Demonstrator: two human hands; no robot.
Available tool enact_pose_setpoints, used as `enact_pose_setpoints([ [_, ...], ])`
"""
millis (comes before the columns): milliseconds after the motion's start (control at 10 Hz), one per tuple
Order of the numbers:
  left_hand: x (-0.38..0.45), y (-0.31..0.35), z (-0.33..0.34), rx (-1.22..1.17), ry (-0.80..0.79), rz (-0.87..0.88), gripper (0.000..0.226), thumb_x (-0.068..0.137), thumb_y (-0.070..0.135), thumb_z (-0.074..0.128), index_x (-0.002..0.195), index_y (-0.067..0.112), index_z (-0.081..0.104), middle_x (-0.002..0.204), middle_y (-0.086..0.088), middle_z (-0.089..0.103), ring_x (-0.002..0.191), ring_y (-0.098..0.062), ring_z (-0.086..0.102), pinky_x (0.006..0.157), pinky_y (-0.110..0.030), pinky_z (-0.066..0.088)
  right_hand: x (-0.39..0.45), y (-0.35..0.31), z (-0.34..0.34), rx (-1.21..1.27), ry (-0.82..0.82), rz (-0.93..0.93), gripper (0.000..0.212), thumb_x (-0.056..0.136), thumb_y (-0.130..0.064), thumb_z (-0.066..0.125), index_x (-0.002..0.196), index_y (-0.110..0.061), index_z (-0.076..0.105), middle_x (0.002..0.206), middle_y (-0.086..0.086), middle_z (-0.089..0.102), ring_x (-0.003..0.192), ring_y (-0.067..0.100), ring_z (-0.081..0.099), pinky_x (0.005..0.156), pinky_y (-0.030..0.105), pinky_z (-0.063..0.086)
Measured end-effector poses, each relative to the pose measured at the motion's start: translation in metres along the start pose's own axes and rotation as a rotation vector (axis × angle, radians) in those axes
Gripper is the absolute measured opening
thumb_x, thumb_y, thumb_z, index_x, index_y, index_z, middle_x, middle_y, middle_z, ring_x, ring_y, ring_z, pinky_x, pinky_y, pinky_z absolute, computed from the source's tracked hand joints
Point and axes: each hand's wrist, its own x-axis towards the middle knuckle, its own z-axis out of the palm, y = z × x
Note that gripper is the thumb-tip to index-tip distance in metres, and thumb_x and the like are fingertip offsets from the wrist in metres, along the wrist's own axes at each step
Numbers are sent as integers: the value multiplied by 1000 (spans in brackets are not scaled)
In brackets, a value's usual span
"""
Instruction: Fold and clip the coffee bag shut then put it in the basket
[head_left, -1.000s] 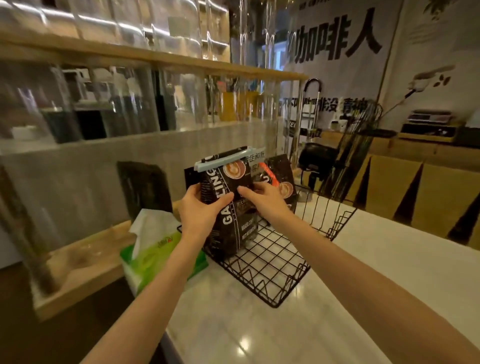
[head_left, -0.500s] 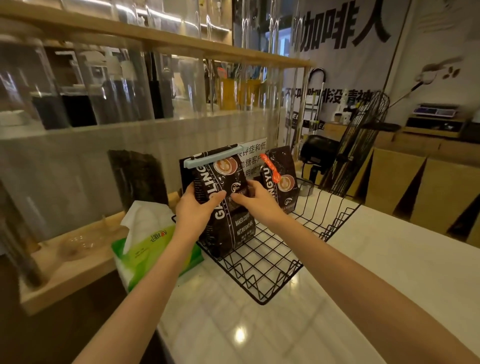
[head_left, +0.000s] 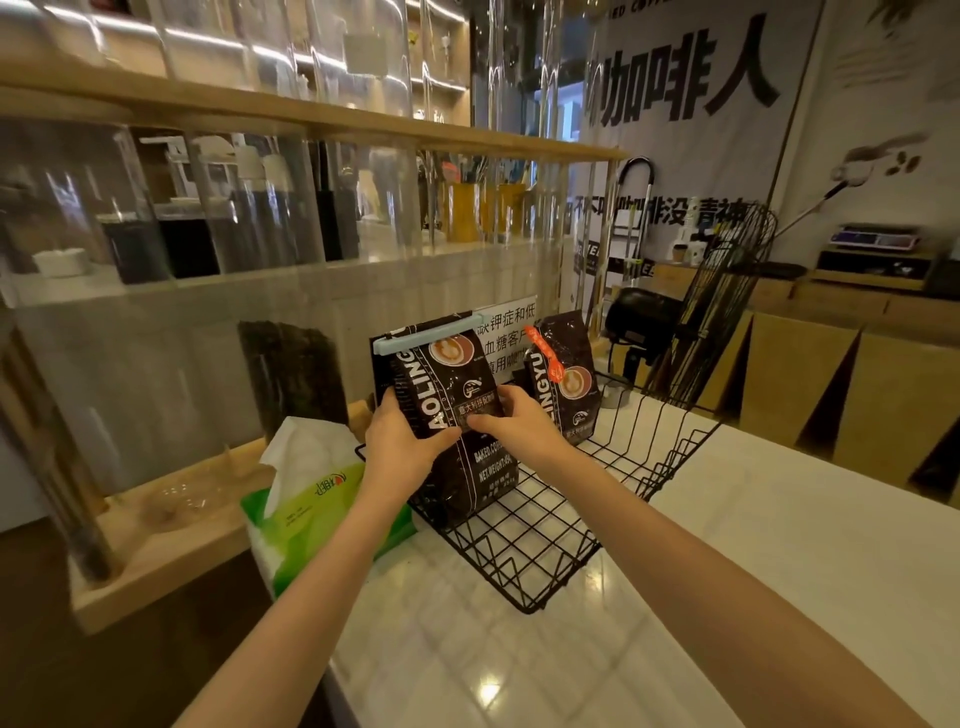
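A black coffee bag (head_left: 457, 384) stands upright in the near left part of the black wire basket (head_left: 550, 561). A pale blue clip (head_left: 426, 335) runs across its folded top. My left hand (head_left: 402, 449) grips the bag's left side, and my right hand (head_left: 519, 423) holds its front right, thumb on the label. A second black coffee bag (head_left: 569, 374) with an orange clip (head_left: 543, 351) stands behind in the basket.
A green tissue pack (head_left: 317, 514) lies left of the basket on the white marble counter (head_left: 727, 571). A wooden ledge (head_left: 161, 540) and clear partition run along the left. Beyond the basket stand a black wire rack (head_left: 727, 291) and cardboard boxes (head_left: 857, 374).
The bag has come down a little, its base now resting on the basket floor at the near left. Both hands stay on it. The view has shifted slightly.
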Motion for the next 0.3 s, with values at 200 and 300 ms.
enact_pose_setpoints([
  [200,-10,4,1,76,154,18,83,66,25,77,132,6,31,133,-16,41,124,-28,38,105,-45,35,-6,0,-7,21,-5,1,61,81,-21,64,134,-9,34,133,9,50,117,21,51,98,35,42],
  [300,-22,21,-1,202,298,164,82,72,28,72,135,4,25,138,-18,33,129,-29,31,108,-42,29,-11,-5,-15,122,119,-42,64,82,-18,63,137,-9,31,136,11,46,119,21,48,99,34,42],
])
